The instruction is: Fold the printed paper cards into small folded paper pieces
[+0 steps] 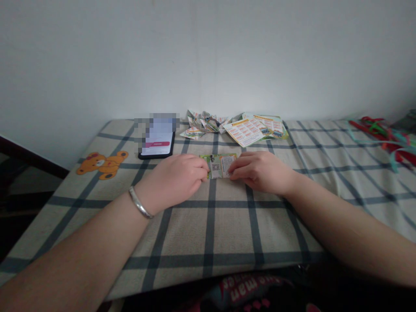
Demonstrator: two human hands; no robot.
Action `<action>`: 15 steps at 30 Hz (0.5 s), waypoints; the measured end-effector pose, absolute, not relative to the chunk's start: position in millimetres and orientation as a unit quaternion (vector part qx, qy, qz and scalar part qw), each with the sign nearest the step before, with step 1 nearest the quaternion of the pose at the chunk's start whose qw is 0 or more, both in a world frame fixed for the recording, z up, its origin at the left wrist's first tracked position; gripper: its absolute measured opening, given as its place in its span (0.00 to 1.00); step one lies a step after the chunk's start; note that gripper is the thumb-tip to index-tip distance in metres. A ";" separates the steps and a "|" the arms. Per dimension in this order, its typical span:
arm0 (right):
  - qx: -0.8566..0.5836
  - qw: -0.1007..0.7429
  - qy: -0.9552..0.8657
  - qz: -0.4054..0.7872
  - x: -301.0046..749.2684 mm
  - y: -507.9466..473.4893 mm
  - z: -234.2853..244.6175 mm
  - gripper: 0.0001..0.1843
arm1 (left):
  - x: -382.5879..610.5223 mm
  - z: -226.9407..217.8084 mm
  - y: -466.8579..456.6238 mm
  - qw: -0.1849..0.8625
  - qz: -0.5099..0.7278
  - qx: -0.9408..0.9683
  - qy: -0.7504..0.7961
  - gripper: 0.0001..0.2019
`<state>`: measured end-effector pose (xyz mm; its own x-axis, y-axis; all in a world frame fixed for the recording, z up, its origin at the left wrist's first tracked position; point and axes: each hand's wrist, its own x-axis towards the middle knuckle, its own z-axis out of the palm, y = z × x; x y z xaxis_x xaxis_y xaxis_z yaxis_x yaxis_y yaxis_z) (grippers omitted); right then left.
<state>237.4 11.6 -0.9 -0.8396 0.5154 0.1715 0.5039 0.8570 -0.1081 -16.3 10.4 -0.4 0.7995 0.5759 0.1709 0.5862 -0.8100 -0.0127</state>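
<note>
A silver bangle [140, 203] circles the wrist of the left hand [178, 175], nearer than a small printed leaflet [219, 166] on the checked tablecloth [191, 234]. That hand's curled fingers grasp the leaflet's left edge; the right hand [263, 171] grasps its right edge with fingertips bunched. Well left of the leaflet lies an orange teddy-bear cutout [103, 165]. Beyond the leaflet, to its left, is a lit smartphone [158, 141], partly pixelated; behind it, folded paper pieces [209, 123]; behind and right, overlapping printed sheets [245, 132]. Far right of the leaflet, red and green ribbons [388, 138] tangle.
</note>
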 end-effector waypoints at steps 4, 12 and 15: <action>-0.283 0.082 -0.955 0.042 244.2 9.8 4.6 0.17 | -18.4 -0.4 11.1 0.039 -0.078 -0.947 -0.308 0.12; -0.290 0.093 -0.952 0.040 249.7 6.9 6.1 0.17 | -21.2 2.2 10.7 0.027 -0.072 -0.947 -0.313 0.13; -0.293 0.087 -0.952 0.031 249.4 6.0 6.7 0.18 | -21.8 3.5 9.9 0.028 -0.068 -0.945 -0.318 0.14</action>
<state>249.4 6.0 6.7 -0.8134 0.5628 0.1470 0.5521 0.8265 -0.1098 -21.8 9.9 3.5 0.7887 0.5970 0.1466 0.6045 -0.7965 -0.0089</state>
